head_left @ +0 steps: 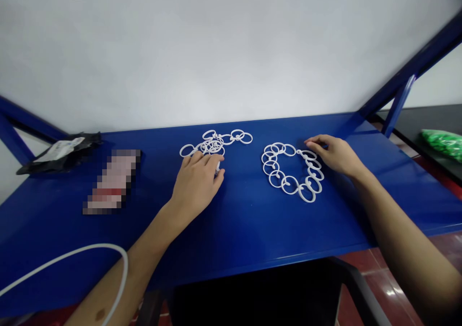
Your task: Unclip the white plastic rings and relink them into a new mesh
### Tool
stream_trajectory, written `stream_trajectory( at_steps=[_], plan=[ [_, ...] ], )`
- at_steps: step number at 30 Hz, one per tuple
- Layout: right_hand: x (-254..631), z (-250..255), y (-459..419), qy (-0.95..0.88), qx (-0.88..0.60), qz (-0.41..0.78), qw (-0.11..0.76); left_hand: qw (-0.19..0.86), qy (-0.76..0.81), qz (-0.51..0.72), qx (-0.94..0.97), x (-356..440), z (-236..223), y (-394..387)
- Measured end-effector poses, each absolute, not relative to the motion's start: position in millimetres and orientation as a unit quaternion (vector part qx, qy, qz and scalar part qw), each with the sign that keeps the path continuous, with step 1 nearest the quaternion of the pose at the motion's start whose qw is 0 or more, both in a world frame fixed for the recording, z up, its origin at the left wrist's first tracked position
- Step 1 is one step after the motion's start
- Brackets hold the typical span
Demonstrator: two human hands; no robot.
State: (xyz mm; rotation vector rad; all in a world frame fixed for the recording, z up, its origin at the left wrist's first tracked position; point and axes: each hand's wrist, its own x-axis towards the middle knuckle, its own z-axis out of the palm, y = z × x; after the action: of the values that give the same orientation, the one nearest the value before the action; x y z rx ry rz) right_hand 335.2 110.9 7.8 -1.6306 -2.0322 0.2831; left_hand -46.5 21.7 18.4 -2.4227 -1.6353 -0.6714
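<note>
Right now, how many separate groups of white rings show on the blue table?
2: a jumbled pile by the left hand, and a roughly circular loop beside the right hand. The left hand may hide more rings.

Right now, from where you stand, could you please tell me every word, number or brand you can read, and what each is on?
No text can be read.
White label on the black package: marks too small and blurred to read.
Pixelated item: blocked out, so any print is unreadable.
White rings: no lettering that I can make out.
</note>
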Motion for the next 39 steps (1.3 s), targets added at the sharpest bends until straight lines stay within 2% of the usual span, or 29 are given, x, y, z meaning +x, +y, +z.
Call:
stream_trajectory(
  at_steps=[4,6,9,12,15,19,23,26,29,34,39],
  plan=[
    [315.8,23.7,96.3,-0.75,-0.581,-0.001,0.316,0.039,-0.509,-0.269,-0.817,-43.6,21.5,20.7],
    [293.4,36.1,81.2,-0.76,-0.553,-0.009,0.342,0.021,-0.467,-0.299,-0.832,-41.8,20.5,20.3],
    [249.7,50.3,54.9,-0.788,-0.496,0.109,0.348,0.009,-0.392,-0.334,-0.857,-38.1,18.1,19.0],
    [209.6,51.8,36.2,-0.797,-0.455,0.256,0.305,0.027,-0.341,-0.351,-0.872,-34.5,17.1,17.0],
    [186.5,43.5,30.2,-0.779,-0.444,0.335,0.29,0.048,-0.315,-0.362,-0.876,-32.7,17.6,16.0],
    [180.0,31.7,30.8,-0.742,-0.433,0.371,0.353,0.057,-0.309,-0.38,-0.87,-31.5,19.2,15.2],
    [179.5,25.7,28.8,-0.707,-0.414,0.403,0.408,0.018,-0.357,-0.432,-0.828,-27.1,22.6,10.3],
    [176.8,22.9,26.7,-0.659,-0.427,0.432,0.444,-0.038,-0.431,-0.477,-0.765,-22.2,24.2,6.5],
    [174.9,20.8,24.6,-0.639,-0.442,0.447,0.445,-0.132,-0.492,-0.46,-0.727,-19.0,22.8,6.5],
    [175.0,20.7,19.2,-0.712,-0.413,0.383,0.418,-0.24,-0.5,-0.44,-0.706,-19.4,20.1,10.4],
    [177.3,20.9,15.9,-0.806,-0.352,0.233,0.415,-0.241,-0.493,-0.443,-0.709,-20.2,19.9,8.9]
  ],
)
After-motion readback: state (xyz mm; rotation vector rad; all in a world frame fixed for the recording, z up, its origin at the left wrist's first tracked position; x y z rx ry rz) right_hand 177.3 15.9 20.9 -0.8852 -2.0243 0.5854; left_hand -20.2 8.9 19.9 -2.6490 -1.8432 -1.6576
